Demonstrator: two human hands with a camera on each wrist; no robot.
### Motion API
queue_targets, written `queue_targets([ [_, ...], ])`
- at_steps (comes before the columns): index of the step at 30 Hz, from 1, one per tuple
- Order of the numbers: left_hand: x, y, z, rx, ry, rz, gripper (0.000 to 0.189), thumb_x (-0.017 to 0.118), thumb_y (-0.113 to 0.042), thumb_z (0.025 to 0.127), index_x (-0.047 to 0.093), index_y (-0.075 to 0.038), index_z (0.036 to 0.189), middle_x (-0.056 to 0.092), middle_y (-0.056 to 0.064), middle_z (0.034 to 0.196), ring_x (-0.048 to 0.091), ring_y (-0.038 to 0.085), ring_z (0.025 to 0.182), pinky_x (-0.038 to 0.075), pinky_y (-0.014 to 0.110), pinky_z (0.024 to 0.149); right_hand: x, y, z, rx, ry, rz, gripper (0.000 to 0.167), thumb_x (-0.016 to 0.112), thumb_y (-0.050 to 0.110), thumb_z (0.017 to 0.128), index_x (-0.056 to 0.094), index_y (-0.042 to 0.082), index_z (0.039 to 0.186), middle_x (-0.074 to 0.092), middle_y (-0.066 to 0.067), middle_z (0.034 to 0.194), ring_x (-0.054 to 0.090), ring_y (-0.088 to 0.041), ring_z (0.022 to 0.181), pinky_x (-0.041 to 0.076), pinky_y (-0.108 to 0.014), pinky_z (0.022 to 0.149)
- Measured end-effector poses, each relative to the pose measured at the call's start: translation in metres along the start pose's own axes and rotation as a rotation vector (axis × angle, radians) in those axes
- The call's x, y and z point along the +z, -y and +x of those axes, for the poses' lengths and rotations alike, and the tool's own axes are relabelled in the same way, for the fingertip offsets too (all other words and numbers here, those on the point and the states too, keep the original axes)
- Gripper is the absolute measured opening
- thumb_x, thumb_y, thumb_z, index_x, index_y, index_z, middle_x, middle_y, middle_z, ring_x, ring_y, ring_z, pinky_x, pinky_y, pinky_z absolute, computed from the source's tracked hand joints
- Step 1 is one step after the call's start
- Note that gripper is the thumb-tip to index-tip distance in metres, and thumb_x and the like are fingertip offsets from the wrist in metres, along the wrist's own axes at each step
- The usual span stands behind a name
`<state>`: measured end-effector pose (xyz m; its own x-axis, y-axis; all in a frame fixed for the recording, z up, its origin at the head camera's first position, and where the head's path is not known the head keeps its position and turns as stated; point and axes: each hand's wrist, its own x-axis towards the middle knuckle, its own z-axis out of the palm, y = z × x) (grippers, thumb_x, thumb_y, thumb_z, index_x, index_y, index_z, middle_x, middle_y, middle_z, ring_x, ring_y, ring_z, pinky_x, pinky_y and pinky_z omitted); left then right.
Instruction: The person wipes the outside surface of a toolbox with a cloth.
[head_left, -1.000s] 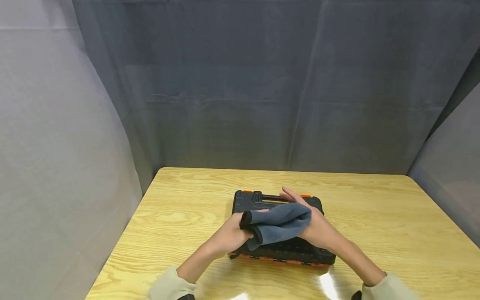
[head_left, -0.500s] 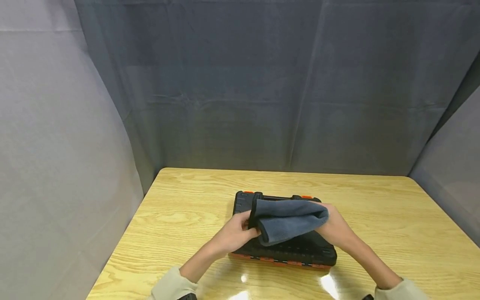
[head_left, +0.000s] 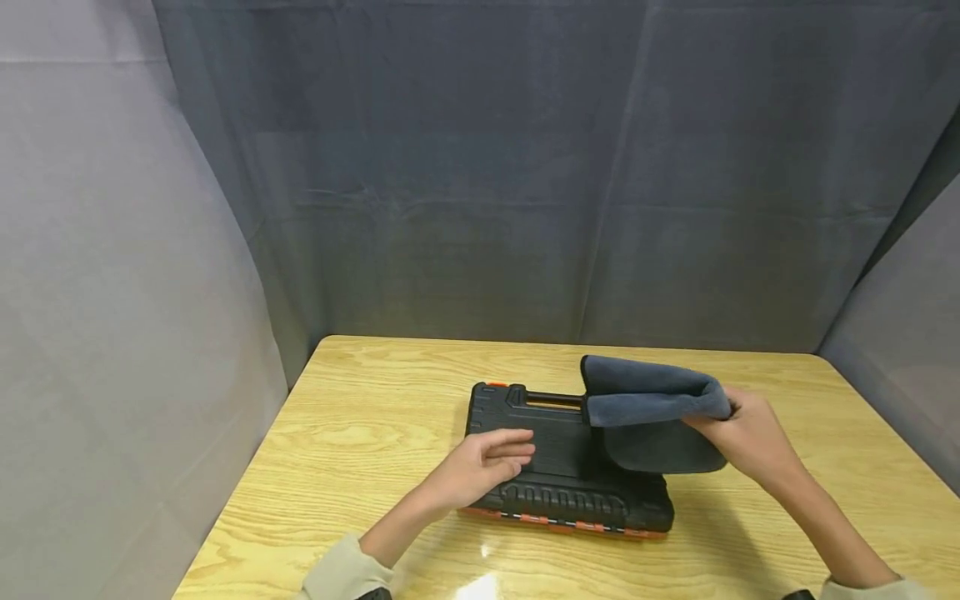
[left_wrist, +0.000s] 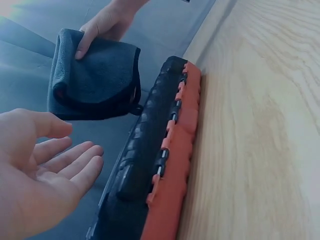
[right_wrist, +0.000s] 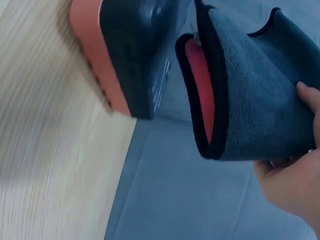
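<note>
A folded grey-blue cloth (head_left: 652, 392) with black edging hangs in the air over the right part of a black tool case (head_left: 555, 450). My right hand (head_left: 757, 433) grips the cloth at its right end, thumb on top in the left wrist view. A red inner face of the cloth (right_wrist: 262, 95) shows between its layers in the right wrist view. My left hand (head_left: 483, 467) is over the case's left front part, apart from the cloth and holding nothing. Its fingers (left_wrist: 75, 160) are loosely extended with the palm in view.
The case lies flat on a wood-grain table (head_left: 360, 417), its handle (head_left: 551, 398) toward the back and orange hinged edge (left_wrist: 172, 150) toward me. A dark grey curtain (head_left: 450, 208) stands behind the table, with pale cloth walls (head_left: 112, 333) at the sides.
My left hand has let go of the cloth. My right hand has carried the cloth to the right and up, uncovering the left part of the case.
</note>
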<state>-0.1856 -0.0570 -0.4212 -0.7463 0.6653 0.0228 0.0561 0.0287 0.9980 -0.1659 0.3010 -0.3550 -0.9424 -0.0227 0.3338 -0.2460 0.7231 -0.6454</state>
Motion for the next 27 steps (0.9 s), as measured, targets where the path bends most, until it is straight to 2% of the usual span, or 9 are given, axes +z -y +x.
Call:
queue_targets([
  [4, 0.002, 0.003, 0.0, -0.014, 0.004, 0.01, 0.046, 0.052, -0.009, 0.105, 0.043, 0.001, 0.149, 0.052, 0.021, 0.143, 0.052, 0.03, 0.13, 0.046, 0.033, 0.102, -0.014, -0.013, 0.001, 0.053, -0.036, -0.074, 0.023, 0.076, 0.019, 0.09, 0.065, 0.005, 0.076, 0.064, -0.006, 0.075, 0.054, -0.005, 0.064, 0.045, -0.025, 0.055],
  [9, 0.003, 0.007, 0.0, -0.018, 0.024, 0.021, 0.045, 0.052, -0.009, 0.105, 0.044, 0.001, 0.148, 0.054, 0.02, 0.141, 0.054, 0.029, 0.129, 0.047, 0.031, 0.101, -0.024, -0.037, -0.001, 0.101, -0.038, -0.119, 0.025, 0.075, 0.026, 0.091, 0.067, 0.004, 0.082, 0.069, -0.012, 0.084, 0.056, -0.002, 0.069, 0.047, -0.026, 0.057],
  [12, 0.002, 0.007, 0.0, -0.011, 0.031, 0.016, 0.045, 0.052, -0.009, 0.105, 0.045, 0.002, 0.148, 0.054, 0.02, 0.141, 0.054, 0.029, 0.128, 0.047, 0.031, 0.101, -0.031, -0.05, -0.001, 0.109, -0.047, -0.153, 0.029, 0.074, 0.028, 0.092, 0.07, 0.0, 0.092, 0.069, -0.021, 0.09, 0.062, -0.015, 0.075, 0.048, -0.029, 0.058],
  [16, 0.001, 0.006, 0.001, 0.0, 0.036, 0.011, 0.044, 0.051, -0.007, 0.105, 0.045, 0.004, 0.147, 0.053, 0.021, 0.142, 0.054, 0.029, 0.129, 0.047, 0.031, 0.101, -0.04, -0.065, 0.001, 0.099, -0.059, -0.187, 0.041, 0.07, 0.028, 0.095, 0.067, -0.006, 0.116, 0.065, -0.035, 0.107, 0.062, -0.046, 0.089, 0.051, -0.048, 0.066],
  [18, 0.0, 0.006, 0.001, 0.0, 0.035, 0.01, 0.043, 0.051, -0.007, 0.105, 0.045, 0.004, 0.146, 0.053, 0.021, 0.142, 0.053, 0.029, 0.129, 0.047, 0.03, 0.101, -0.044, -0.072, 0.002, 0.09, -0.074, -0.205, 0.045, 0.069, 0.027, 0.096, 0.064, -0.008, 0.123, 0.061, -0.038, 0.112, 0.058, -0.054, 0.095, 0.049, -0.057, 0.068],
  [20, 0.0, 0.005, 0.0, -0.006, 0.033, 0.006, 0.043, 0.051, -0.007, 0.105, 0.046, 0.004, 0.146, 0.053, 0.021, 0.141, 0.054, 0.03, 0.129, 0.047, 0.031, 0.101, -0.046, -0.079, 0.004, 0.077, -0.097, -0.226, 0.045, 0.068, 0.025, 0.096, 0.062, -0.009, 0.125, 0.06, -0.039, 0.113, 0.058, -0.055, 0.094, 0.047, -0.057, 0.066],
  [23, 0.001, 0.005, 0.0, -0.021, 0.025, 0.006, 0.043, 0.051, -0.009, 0.105, 0.047, 0.003, 0.146, 0.055, 0.02, 0.14, 0.054, 0.03, 0.128, 0.047, 0.031, 0.101, -0.044, -0.088, 0.003, 0.03, -0.133, -0.276, 0.04, 0.07, 0.018, 0.095, 0.064, -0.01, 0.123, 0.063, -0.037, 0.107, 0.061, -0.052, 0.083, 0.047, -0.051, 0.059],
  [25, 0.001, 0.005, -0.001, -0.028, 0.019, 0.006, 0.042, 0.052, -0.009, 0.105, 0.047, 0.002, 0.146, 0.056, 0.019, 0.14, 0.055, 0.029, 0.127, 0.047, 0.032, 0.101, -0.038, -0.091, -0.001, 0.003, -0.114, -0.305, 0.036, 0.07, 0.014, 0.094, 0.064, -0.01, 0.121, 0.064, -0.036, 0.103, 0.062, -0.051, 0.08, 0.048, -0.052, 0.058],
  [27, 0.002, 0.005, -0.001, -0.034, 0.016, 0.006, 0.042, 0.052, -0.009, 0.105, 0.048, 0.001, 0.145, 0.056, 0.018, 0.139, 0.056, 0.029, 0.126, 0.047, 0.032, 0.101, -0.03, -0.092, -0.006, -0.024, -0.059, -0.329, 0.035, 0.071, 0.013, 0.093, 0.065, -0.009, 0.12, 0.066, -0.035, 0.103, 0.063, -0.051, 0.081, 0.049, -0.056, 0.06],
])
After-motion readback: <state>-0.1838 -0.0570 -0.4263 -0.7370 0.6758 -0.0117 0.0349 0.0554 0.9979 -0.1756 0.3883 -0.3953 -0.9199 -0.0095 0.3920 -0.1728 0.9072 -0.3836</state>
